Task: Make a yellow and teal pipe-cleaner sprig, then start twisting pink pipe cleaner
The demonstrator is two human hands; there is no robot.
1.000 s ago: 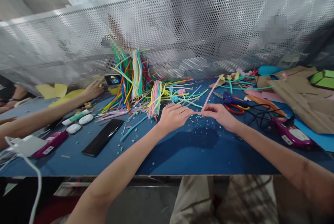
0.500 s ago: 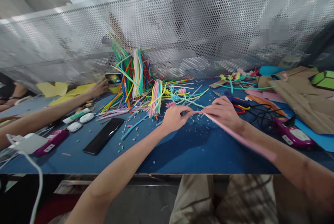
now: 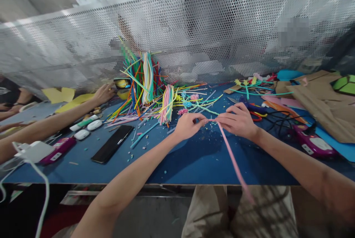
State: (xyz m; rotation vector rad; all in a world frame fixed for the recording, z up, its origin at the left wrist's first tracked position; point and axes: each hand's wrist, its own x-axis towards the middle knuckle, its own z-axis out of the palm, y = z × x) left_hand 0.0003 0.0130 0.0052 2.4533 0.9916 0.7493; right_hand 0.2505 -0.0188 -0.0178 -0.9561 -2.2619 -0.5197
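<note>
Both my hands pinch one pink pipe cleaner (image 3: 229,148) above the blue table. My left hand (image 3: 188,125) has thumb and forefinger closed on its short end. Close by on the right, my right hand (image 3: 238,121) grips it with the fingertips. From there the long free part hangs down past the table's front edge, its tip blurred. Just behind my hands lie small fuzzy flowers, among them a blue one (image 3: 186,104) and a pink one (image 3: 183,112), beside green pipe cleaner stems (image 3: 205,109).
A large bundle of coloured pipe cleaners (image 3: 146,79) stands against the perforated metal screen (image 3: 210,27). A black phone (image 3: 112,144) lies to the left, pliers (image 3: 246,105) to the right near a purple power strip (image 3: 314,143). Another person's hand (image 3: 104,94) rests at the far left.
The pink pipe cleaner's long free end has swung from along my right forearm to hanging down toward my lap. My hands stay nearly in place, both still pinching it.
</note>
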